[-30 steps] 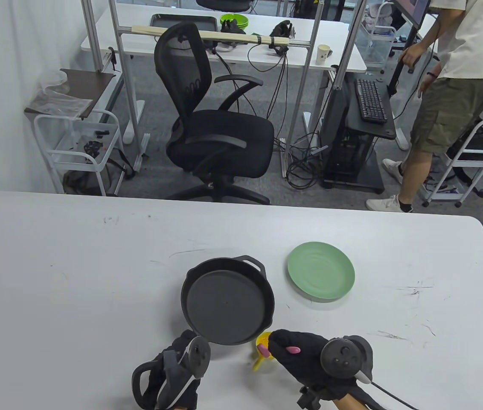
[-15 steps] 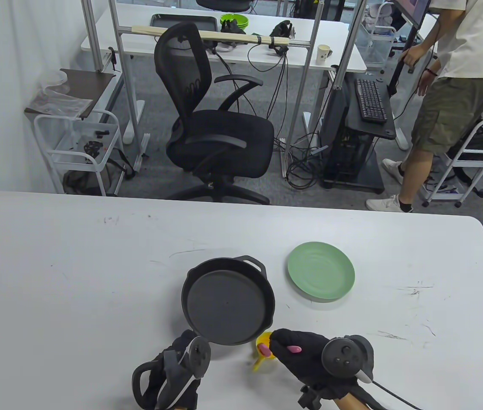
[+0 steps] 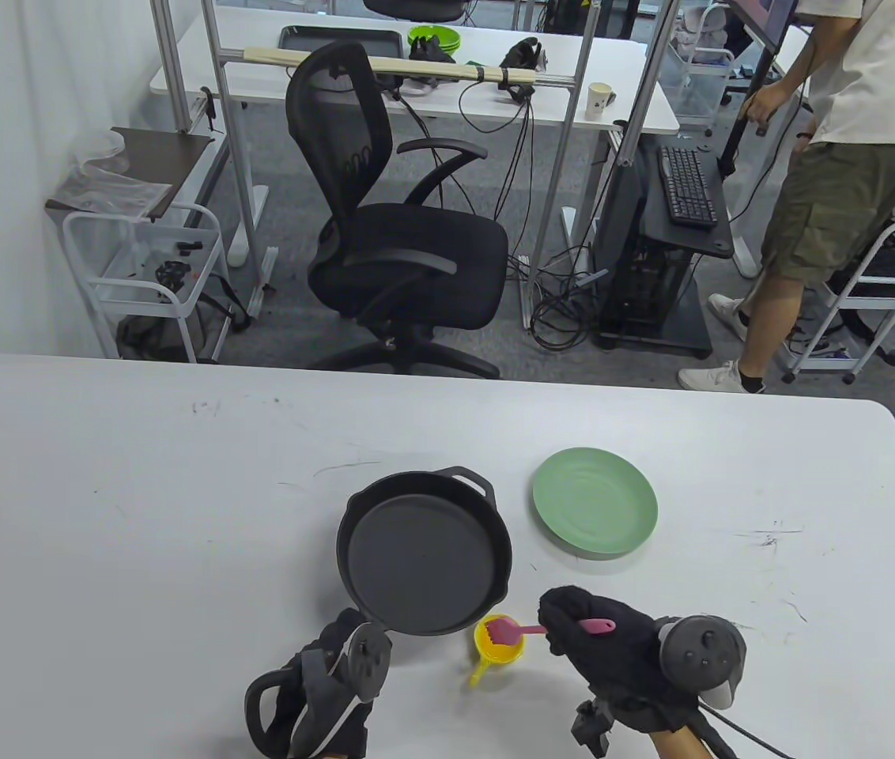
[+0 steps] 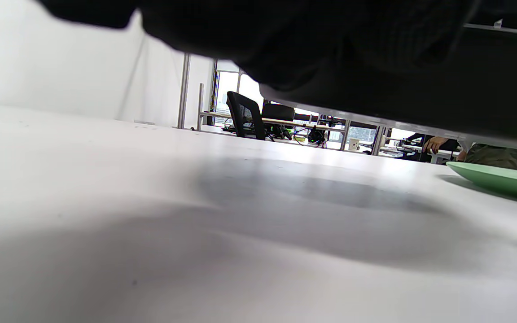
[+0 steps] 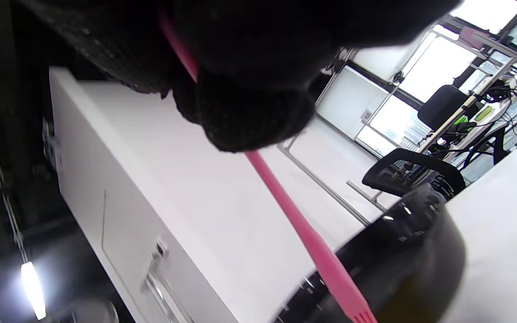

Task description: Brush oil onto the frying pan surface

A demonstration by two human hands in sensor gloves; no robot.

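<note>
Brush freed from the hand's cover, bristles in the oil cup.

The right hand (image 3: 613, 644) had drawn back, gripping the pink brush (image 3: 512, 631) over the yellow cup (image 3: 499, 642) (loading judged underway); the left hand (image 3: 321, 688) held the frying pan (image 3: 424, 549), its grip hidden.

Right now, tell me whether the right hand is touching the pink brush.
Touching. In the table view the right hand grips the pink brush by its handle; the right wrist view shows the handle emerging from between the gloved fingers.

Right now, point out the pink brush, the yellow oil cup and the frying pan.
pink brush (image 3: 504, 632), table view, on its bristle head.
yellow oil cup (image 3: 486, 650), table view, on its rim.
frying pan (image 3: 416, 557), table view, on its cooking surface.
</note>
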